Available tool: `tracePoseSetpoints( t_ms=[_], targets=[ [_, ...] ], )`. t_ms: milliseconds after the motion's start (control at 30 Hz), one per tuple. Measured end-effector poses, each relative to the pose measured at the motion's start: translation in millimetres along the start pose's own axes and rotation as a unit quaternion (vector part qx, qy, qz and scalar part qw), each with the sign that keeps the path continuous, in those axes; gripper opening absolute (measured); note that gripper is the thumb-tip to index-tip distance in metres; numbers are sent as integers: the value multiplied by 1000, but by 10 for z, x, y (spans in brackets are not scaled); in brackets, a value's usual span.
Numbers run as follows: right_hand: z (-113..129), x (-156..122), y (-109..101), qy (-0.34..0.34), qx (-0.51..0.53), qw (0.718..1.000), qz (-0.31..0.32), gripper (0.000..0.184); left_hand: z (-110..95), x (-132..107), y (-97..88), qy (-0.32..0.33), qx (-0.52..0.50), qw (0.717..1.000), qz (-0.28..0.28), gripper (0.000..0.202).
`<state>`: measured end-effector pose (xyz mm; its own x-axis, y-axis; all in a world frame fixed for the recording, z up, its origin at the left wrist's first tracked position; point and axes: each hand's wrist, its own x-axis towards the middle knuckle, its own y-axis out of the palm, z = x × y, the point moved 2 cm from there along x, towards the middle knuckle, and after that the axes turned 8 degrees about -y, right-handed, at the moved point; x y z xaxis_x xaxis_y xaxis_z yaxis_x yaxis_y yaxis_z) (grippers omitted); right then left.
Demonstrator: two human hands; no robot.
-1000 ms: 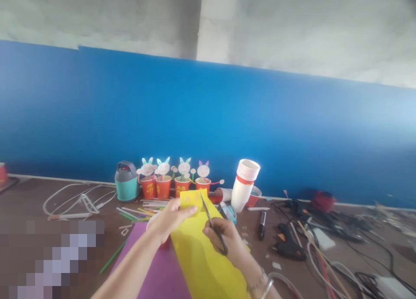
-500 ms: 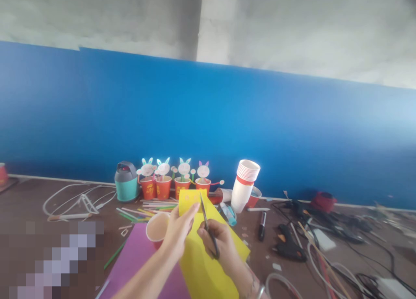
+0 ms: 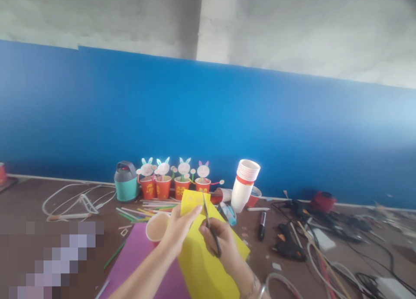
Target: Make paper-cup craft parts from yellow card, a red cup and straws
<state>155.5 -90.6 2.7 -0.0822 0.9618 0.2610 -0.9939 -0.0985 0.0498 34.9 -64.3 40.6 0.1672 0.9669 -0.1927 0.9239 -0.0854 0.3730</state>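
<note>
A yellow paper sheet [image 3: 203, 264] is held up over the brown table. My left hand [image 3: 180, 227] pinches its far left corner, fingers closed on the paper. My right hand [image 3: 219, 240] grips black-handled scissors [image 3: 209, 225], whose blades point away from me and into the top edge of the yellow sheet. A purple sheet [image 3: 143, 264] lies flat under my left forearm. A red paper cup [image 3: 156, 228] stands just left of my left hand.
Several red cups with paper bunny faces [image 3: 175, 180] line the blue wall, beside a teal container [image 3: 126, 182]. A stack of white cups [image 3: 244, 184], a black marker [image 3: 261, 225], a glue gun [image 3: 287, 245], coloured sticks [image 3: 146, 208] and tangled cables [image 3: 341, 242] lie around.
My left hand slid from above the sheet's top corner down to its left side, uncovering the red cup. The right hand and scissors shifted slightly left, then stayed put.
</note>
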Motion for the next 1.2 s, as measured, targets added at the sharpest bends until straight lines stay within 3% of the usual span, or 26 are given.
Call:
tracePoseSetpoints(
  t_ms=[333,567,733,933,1133,1200],
  targets=[
    [45,10,-16,16,8,1000,5,47,-33,17,-43,0,29,999,13,31],
    [37,17,-35,23,-8,1000,10,48,27,98,-194,-25,65,996,-48,53],
    [20,16,-61,25,-18,999,21,48,8,122,-251,-33,108,992,-54,63],
    [36,8,-59,18,-36,999,21,50,-40,125,-244,-43,147,988,-29,62],
    [41,23,-46,25,-33,999,20,52,-90,126,-278,-50,133,987,-70,58],
    [27,27,-42,29,-23,999,16,53,-79,128,-250,-52,113,991,-58,51]
  ],
)
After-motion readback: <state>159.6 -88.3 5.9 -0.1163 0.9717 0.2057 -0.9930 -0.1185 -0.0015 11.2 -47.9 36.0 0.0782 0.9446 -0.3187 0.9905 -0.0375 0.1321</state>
